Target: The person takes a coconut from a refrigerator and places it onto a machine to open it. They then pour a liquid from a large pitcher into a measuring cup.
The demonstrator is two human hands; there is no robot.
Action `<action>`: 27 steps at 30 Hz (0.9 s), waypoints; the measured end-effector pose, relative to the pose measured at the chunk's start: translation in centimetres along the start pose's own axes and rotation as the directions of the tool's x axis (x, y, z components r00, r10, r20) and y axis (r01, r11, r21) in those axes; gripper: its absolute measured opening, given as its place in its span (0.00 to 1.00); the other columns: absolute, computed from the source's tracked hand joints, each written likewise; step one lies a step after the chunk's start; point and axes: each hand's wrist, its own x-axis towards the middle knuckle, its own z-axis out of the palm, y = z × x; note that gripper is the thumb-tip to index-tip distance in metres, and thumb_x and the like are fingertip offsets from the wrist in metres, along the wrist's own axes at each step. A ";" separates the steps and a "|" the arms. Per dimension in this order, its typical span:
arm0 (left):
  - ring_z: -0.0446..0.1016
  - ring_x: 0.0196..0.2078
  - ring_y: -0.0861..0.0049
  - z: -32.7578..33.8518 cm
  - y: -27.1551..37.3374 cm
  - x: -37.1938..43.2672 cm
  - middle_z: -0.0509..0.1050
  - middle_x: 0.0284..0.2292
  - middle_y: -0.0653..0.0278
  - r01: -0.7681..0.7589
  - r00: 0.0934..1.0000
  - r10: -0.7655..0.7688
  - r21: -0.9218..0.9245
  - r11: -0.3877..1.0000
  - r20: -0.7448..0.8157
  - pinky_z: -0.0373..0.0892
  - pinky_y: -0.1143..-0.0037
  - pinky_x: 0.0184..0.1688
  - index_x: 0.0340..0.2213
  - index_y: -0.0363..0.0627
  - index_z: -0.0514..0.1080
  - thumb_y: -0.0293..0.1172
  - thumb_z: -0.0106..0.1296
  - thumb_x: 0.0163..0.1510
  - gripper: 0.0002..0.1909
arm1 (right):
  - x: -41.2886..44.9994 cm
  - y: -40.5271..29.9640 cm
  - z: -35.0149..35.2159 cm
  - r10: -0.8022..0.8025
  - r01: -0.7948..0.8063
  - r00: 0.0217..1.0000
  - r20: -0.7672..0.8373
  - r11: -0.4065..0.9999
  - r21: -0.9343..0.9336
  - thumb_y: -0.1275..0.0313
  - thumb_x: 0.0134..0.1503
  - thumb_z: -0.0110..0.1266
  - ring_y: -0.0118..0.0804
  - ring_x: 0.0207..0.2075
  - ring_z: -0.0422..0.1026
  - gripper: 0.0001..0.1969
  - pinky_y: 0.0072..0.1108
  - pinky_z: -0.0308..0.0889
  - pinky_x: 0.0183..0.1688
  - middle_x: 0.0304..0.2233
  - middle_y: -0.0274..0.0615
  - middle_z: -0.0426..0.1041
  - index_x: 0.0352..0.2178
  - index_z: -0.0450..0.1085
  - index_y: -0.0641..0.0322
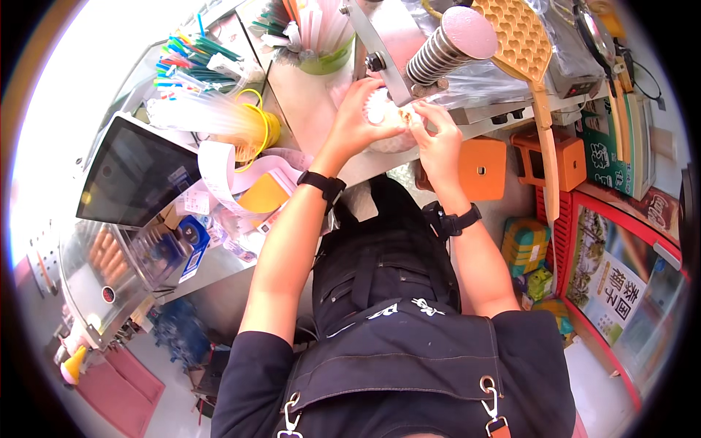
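At the counter's edge, my left hand (pixel 353 117) curls around the far side of a pale round object (pixel 390 143), which looks like a peeled coconut. Thumb and fingertips of my right hand (pixel 441 134) meet at its upper right side, beside a small brownish patch. Part of the object is hidden by my fingers and by a metal lever arm (pixel 386 60). That arm belongs to a hand press with a coil spring (pixel 424 63) and a round pink-topped knob (pixel 470 33), just above my hands.
Left stand cups of straws (pixel 323 60), a yellow holder (pixel 271 131), curled receipt paper (pixel 216 169) and a dark screen (pixel 139 169). A waffle iron plate (pixel 515 35) with a long wooden handle overhangs the right. Orange stools (pixel 482 167) and a red-framed cooler (pixel 575 246) stand below.
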 end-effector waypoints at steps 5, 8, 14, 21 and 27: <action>0.65 0.51 0.62 -0.3 -0.9 0.5 0.67 0.46 0.52 -0.029 1.000 0.029 0.005 1.000 0.011 0.61 0.70 0.54 0.47 0.36 0.65 0.41 0.71 0.30 0.43 | 0.4 0.5 0.2 0.007 -0.007 1.000 -0.016 1.000 -0.021 0.74 0.45 0.58 0.44 0.40 0.74 0.12 0.26 0.67 0.45 0.37 0.49 0.75 0.34 0.76 0.67; 0.65 0.51 0.62 -0.4 -0.9 0.8 0.67 0.46 0.53 -0.001 1.000 0.001 -0.021 1.000 0.021 0.61 0.70 0.55 0.47 0.36 0.65 0.41 0.71 0.30 0.43 | 0.8 0.8 0.3 0.022 -0.022 1.000 -0.023 1.000 0.001 0.73 0.44 0.58 0.43 0.40 0.74 0.12 0.25 0.67 0.45 0.37 0.48 0.76 0.33 0.76 0.65; 0.65 0.51 0.64 -1.0 -2.6 0.6 0.66 0.47 0.54 0.095 0.994 -0.090 -0.097 0.991 0.055 0.60 0.70 0.55 0.48 0.35 0.64 0.42 0.71 0.31 0.44 | 0.4 -0.2 1.1 0.073 -0.073 0.996 -0.049 0.997 0.007 0.70 0.45 0.58 0.42 0.41 0.74 0.16 0.25 0.67 0.46 0.41 0.48 0.75 0.38 0.75 0.63; 0.66 0.51 0.67 -1.3 -0.8 -0.1 0.66 0.47 0.54 0.138 0.990 -0.142 -0.125 0.982 -0.024 0.62 0.71 0.54 0.48 0.37 0.67 0.39 0.70 0.33 0.40 | -0.6 -0.9 4.0 0.174 -0.176 0.974 -0.145 0.984 -0.001 0.65 0.55 0.51 0.44 0.45 0.73 0.18 0.27 0.66 0.48 0.48 0.50 0.71 0.45 0.72 0.62; 0.65 0.52 0.72 -4.1 -0.2 0.4 0.67 0.48 0.58 0.163 0.987 -0.162 -0.136 0.977 0.020 0.61 0.73 0.55 0.50 0.36 0.65 0.33 0.68 0.36 0.38 | -0.4 -1.2 4.7 0.319 -0.323 0.947 0.044 0.936 0.143 0.64 0.57 0.51 0.44 0.48 0.72 0.17 0.25 0.65 0.49 0.46 0.55 0.72 0.40 0.73 0.69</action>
